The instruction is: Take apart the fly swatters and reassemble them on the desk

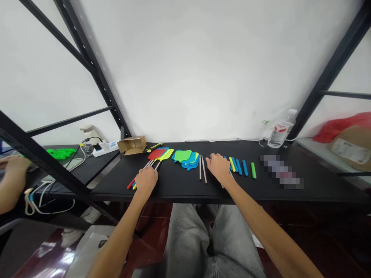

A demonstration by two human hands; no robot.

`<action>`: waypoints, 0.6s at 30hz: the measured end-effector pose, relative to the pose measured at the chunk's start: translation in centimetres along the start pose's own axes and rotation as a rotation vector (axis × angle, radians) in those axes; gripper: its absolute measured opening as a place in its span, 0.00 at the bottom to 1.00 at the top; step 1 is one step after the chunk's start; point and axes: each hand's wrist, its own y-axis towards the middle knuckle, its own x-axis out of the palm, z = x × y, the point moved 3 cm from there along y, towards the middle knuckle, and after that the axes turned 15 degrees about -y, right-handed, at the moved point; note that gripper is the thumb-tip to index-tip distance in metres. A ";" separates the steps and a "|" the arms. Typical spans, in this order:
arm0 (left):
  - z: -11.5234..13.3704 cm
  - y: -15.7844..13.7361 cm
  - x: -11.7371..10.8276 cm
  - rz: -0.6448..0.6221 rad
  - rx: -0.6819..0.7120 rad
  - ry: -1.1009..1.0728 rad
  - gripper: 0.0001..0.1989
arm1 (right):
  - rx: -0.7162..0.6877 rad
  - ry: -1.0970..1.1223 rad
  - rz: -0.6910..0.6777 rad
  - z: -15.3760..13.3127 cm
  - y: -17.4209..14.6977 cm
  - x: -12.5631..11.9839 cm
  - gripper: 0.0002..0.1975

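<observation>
My left hand (147, 179) is closed over the shafts of several fly swatters at the left of the table; its fingertips are partly hidden. Their red head (157, 154) and yellow head (167, 154) point away from me, and a red handle (131, 183) sticks out to the left. My right hand (219, 166) is curled down over metal rods, closed on at least one, though its fingertips are hard to see. Two bare metal rods (204, 170) lie just left of it. Between the hands sits a pile of loose swatter heads, a green one (182, 155) on a blue one (189, 165).
Right of my right hand lie loose blue handles (245, 168) and a green handle (253, 170). A water bottle (281, 129) stands at the back right. At the back left are an open cardboard box (131, 145) and a cutter knife (154, 147). Another person's hand (16, 166) shows far left.
</observation>
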 end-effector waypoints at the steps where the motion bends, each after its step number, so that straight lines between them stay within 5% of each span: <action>1: 0.4 -0.2 -0.2 -0.008 -0.031 -0.019 0.19 | 0.001 0.020 0.023 0.1 -0.3 -0.6 0.17; 6: 3.3 -1.6 -1.8 -0.079 -0.007 -0.228 0.18 | -0.085 0.293 0.075 -1.2 -1.9 -3.3 0.16; 10: 7.8 -4.1 -2.2 -0.084 0.115 -0.537 0.15 | -0.186 0.870 -0.199 -5.3 -3.2 -3.0 0.23; 14: 12.7 -7.1 -1.3 -0.070 0.235 -0.797 0.11 | -0.015 1.604 -0.392 -7.6 -3.9 -1.9 0.25; 18: 15.3 -8.1 0.2 -0.129 0.206 -1.147 0.07 | 0.179 1.857 -0.339 -6.2 -3.9 -1.9 0.24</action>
